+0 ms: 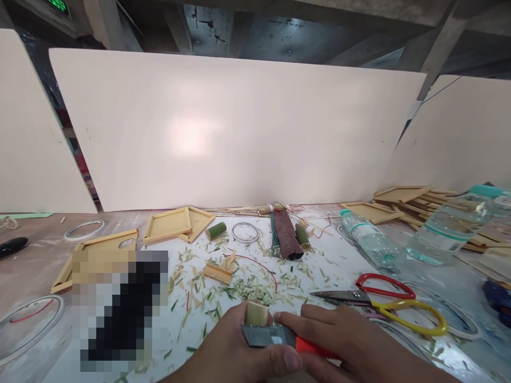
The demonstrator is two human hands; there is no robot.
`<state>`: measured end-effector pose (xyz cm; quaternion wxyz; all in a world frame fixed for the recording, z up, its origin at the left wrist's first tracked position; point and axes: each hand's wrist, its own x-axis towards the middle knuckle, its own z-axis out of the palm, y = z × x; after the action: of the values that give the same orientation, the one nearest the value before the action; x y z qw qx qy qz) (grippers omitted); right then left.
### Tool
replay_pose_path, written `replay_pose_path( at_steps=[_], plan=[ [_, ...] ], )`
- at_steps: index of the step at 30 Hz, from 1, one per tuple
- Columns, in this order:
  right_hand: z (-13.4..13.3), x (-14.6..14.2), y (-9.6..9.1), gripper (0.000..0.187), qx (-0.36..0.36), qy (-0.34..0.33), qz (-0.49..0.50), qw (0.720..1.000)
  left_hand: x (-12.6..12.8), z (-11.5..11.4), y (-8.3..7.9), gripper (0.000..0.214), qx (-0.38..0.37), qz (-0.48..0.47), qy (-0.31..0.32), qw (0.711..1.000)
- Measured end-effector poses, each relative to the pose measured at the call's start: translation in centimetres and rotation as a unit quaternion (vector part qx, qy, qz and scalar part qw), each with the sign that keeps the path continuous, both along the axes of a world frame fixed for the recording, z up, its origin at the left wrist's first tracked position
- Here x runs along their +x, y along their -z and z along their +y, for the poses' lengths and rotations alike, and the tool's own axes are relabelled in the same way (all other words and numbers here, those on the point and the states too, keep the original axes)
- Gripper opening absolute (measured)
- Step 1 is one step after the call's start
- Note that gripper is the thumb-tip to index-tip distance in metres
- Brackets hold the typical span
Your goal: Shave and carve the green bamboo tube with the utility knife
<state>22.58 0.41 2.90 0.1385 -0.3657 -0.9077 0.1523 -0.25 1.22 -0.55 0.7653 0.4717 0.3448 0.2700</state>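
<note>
At the near edge of the table, your left hand (233,348) is wrapped round a short pale bamboo piece (256,314), its cut end pointing away from you. Your right hand (343,340) grips the red handle of a knife (267,336), whose flat grey blade lies across the bamboo, with your left thumb just below it. To your left sits a dark oblong (123,314), so heavily pixelated that you cannot tell what it is. On your right lie steel scissors (365,298) with one red and one yellow loop.

Beyond your fingers, a smooth white sheet (335,260) is strewn with thin, curling green and straw-coloured shavings (255,290). A splintered wood scrap (217,273) rests among them. Farther back you have a green bamboo tube (216,230), a slim white ring (233,226) and a grainy maroon roll (288,234) leaning towards you. Shallow, angular wooden frames (171,226) lie on the left, with more frames (423,199) stacked at the right behind two clear plastic bottles (451,229).

Facing you across the back stands a glossy white panel (255,133), reflecting a soft patch of light. Above it run rough concrete beams (319,10).
</note>
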Motion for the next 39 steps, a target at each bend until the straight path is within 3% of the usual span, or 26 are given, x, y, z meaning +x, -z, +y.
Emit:
replay_pose_path(
  at_steps=[3, 8, 12, 16, 20, 23, 26, 34, 39],
  plan=[
    [0.0, 0.0, 0.0, 0.026, 0.006, -0.005, 0.001, 1.000, 0.0, -0.1, 0.2, 0.057, 0.003, -0.008, -0.008, 1.000],
    [-0.1, 0.1, 0.9, 0.017, 0.081, -0.011, -0.021, 0.996, -0.1, -0.5, 0.6, 0.056, 0.036, 0.022, -0.028, 0.999],
    [0.0, 0.5, 2.7, 0.032, 0.146, 0.024, -0.014, 0.989, 0.4, -0.8, 0.0, 0.052, 0.080, 0.043, -0.051, 0.995],
    [0.4, -0.1, 3.2, 0.037, 0.182, 0.077, 0.012, 0.980, 0.7, -0.9, -0.6, 0.057, 0.045, 0.074, -0.082, 0.993],
    [1.0, -1.0, 2.2, 0.042, 0.198, 0.093, 0.017, 0.976, 0.6, -0.8, 0.4, 0.051, 0.008, 0.055, -0.087, 0.995],
    [1.3, -1.0, 1.5, 0.043, 0.194, 0.093, 0.018, 0.976, 0.6, -0.5, 1.4, 0.043, -0.034, -0.013, -0.095, 0.995],
    [1.3, -0.1, 1.6, 0.041, 0.177, 0.090, 0.024, 0.980, 0.5, -0.2, 1.7, 0.046, -0.027, -0.028, -0.080, 0.996],
    [0.6, 0.9, 1.0, 0.022, 0.064, 0.047, -0.004, 0.997, -0.3, 0.3, 0.2, 0.053, 0.016, -0.046, 0.029, 0.998],
    [0.0, 0.0, 0.4, 0.013, 0.028, 0.003, -0.045, 0.999, -0.8, 0.1, 0.6, 0.061, -0.001, 0.018, -0.022, 1.000]
  ],
)
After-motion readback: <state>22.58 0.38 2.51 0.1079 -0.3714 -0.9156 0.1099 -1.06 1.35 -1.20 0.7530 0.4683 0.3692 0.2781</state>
